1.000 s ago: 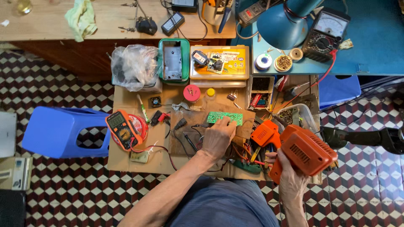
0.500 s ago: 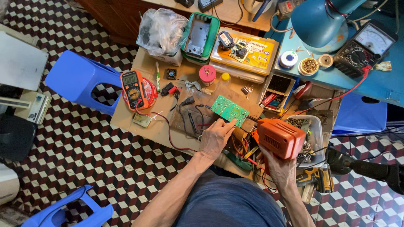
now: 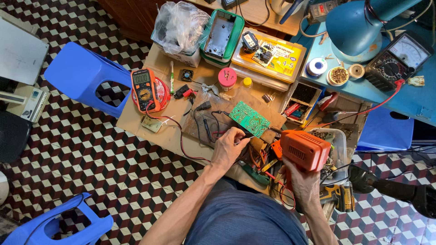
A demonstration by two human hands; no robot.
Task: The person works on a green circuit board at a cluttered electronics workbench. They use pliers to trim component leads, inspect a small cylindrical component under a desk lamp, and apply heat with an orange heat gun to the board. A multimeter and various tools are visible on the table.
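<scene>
Orange tool housing (image 3: pixel 305 150): ribbed matt plastic. Green circuit board (image 3: pixel 249 119): smooth, slightly glossy. Stool (image 3: pixel 81 75) at upper left: glossy blue plastic. Low table (image 3: pixel 136 119): matt brown cardboard-like top. Bag (image 3: pixel 180 25): crinkled clear plastic.

Circuit board (image 3: pixel 249 119) left of power tool (image 3: pixel 305 149)

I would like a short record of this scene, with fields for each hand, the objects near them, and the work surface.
left hand: left hand rests on the work board, fingers touching the green circuit board
right hand: right hand grips the orange power tool
nearby: orange multimeter, pink round container, yellow parts box
surface: low brown work board on a checkered floor
</scene>
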